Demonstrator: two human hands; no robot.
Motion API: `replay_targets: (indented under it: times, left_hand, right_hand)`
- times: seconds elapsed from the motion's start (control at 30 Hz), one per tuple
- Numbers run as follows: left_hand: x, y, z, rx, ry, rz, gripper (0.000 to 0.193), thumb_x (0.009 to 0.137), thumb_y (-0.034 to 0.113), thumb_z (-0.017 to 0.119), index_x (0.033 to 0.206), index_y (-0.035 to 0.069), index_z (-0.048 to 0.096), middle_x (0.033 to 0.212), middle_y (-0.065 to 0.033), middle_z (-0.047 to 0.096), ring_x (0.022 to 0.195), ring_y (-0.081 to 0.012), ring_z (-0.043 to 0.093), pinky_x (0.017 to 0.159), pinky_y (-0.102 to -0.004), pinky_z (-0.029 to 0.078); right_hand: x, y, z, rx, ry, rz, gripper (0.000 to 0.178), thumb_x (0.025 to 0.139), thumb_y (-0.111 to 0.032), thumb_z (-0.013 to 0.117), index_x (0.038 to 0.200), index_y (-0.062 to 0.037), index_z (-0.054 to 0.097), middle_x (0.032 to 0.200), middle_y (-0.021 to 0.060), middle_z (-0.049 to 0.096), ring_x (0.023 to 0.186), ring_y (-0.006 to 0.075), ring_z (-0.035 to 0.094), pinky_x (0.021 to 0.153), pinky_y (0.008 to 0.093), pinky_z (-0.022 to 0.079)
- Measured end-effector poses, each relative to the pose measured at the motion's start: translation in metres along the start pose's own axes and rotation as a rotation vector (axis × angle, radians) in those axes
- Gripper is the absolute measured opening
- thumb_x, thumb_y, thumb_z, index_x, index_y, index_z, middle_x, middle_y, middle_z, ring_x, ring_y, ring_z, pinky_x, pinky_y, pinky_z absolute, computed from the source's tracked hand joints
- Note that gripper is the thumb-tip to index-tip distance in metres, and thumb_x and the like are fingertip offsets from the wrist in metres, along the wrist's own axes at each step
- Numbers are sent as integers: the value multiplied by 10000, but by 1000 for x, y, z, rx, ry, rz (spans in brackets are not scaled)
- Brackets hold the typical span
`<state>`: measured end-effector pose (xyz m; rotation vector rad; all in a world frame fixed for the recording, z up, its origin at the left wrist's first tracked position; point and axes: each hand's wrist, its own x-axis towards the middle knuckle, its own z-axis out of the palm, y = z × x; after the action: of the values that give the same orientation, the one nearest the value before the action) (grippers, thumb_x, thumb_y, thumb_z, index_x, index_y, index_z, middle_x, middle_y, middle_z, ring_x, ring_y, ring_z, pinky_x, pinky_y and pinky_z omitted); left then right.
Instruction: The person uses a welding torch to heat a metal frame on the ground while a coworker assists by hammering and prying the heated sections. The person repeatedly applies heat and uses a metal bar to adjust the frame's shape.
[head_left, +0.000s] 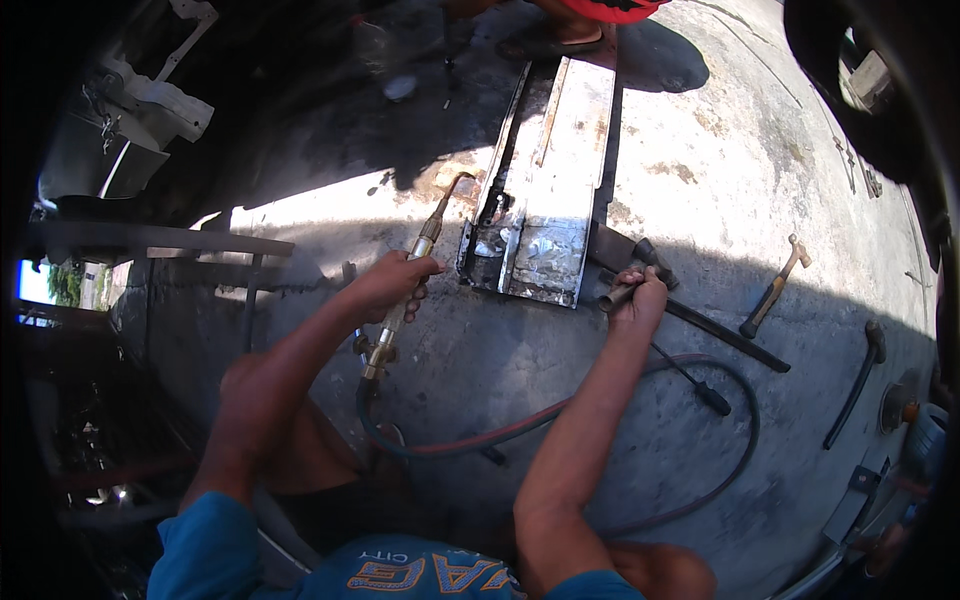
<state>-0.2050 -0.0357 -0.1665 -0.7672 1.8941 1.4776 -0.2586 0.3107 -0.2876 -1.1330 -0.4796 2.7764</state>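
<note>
Through the head view I see the left hand (392,283) wrapped around a brass-coloured torch (393,322), its bent tip near the left edge of a long metal panel (565,180) lying on the concrete floor (720,190). A hose (480,440) runs from the torch's lower end. The right hand (643,295) grasps a short tubular piece (616,298) beside the panel's lower right corner. Off to the right I make out a hammer (772,292). Large orange-edged lettering (462,573) and smaller pale print mark the blue shirt (212,545)
</note>
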Motion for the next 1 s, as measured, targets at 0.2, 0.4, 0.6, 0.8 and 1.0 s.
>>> replay_targets:
  times: [0.2, 0.4, 0.6, 0.8, 1.0]
  left_hand:
    - [1, 2, 6, 19, 9, 0, 341, 960, 290, 714, 870, 75, 464, 650, -15, 506, 468, -137, 505, 426, -343, 477]
    - [-1, 9, 7, 19, 28, -16, 323, 963, 286, 708, 891, 84, 466, 652, -10, 500, 468, -136, 509, 424, -340, 478]
    - [2, 10, 5, 25, 3, -5, 309, 967, 287, 698, 864, 84, 490, 645, -10, 497, 470, -142, 504, 437, -349, 480]
    - [3, 14, 6, 31, 2, -2, 317, 975, 286, 684, 819, 91, 488, 640, -8, 491, 480, -146, 504, 444, -349, 470]
    - [8, 16, 6, 30, 18, 1, 312, 989, 276, 667, 824, 110, 462, 627, 7, 480, 454, -124, 482, 411, -328, 451]
  right_hand:
    - [-3, 1, 3, 52, 5, 0, 151, 1116, -153, 398, 1010, -53, 439, 759, 23, 476, 603, 94, 465, 536, 258, 473]
    - [-8, 3, 6, 39, 7, -20, 138, 1113, -144, 397, 1021, -50, 436, 753, 14, 466, 605, 91, 462, 537, 262, 465]
    - [-10, 3, 10, 40, 27, -26, 140, 1115, -145, 391, 1020, -51, 430, 755, 10, 464, 603, 82, 449, 541, 251, 456]
    - [-13, 4, 10, -6, 21, -50, 138, 1116, -144, 388, 1024, -52, 433, 770, 12, 469, 618, 80, 457, 543, 249, 460]
    - [-13, 4, 10, -22, 20, -61, 140, 1117, -141, 385, 1028, -47, 438, 768, 12, 470, 623, 79, 463, 544, 246, 463]
